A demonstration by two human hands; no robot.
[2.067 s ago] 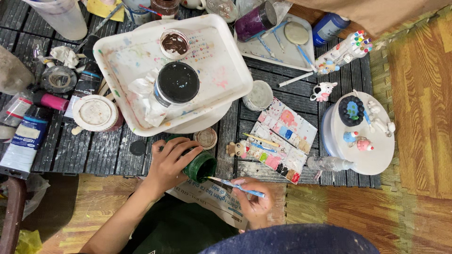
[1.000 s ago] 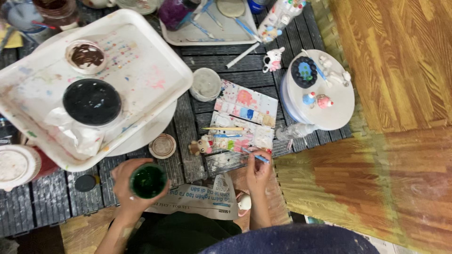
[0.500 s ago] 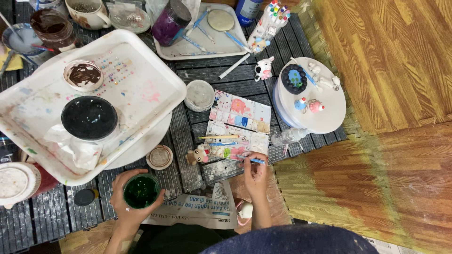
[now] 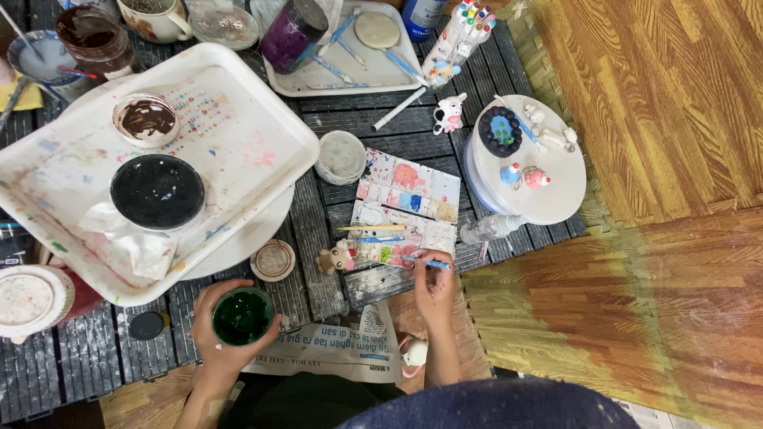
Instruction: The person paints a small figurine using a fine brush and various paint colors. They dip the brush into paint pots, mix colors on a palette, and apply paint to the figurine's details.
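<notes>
The left hand cups a round green-filled jar above the dark slatted counter. The right hand pinches a blue-handled brush, its tip on the paint palette. A small bear figurine lies just beside the palette.

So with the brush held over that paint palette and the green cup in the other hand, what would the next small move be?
Probably a dab of the brush tip into a palette well: the right hand holds it right at the palette's near edge, while the left hand grips the green cup off to the side.
</notes>
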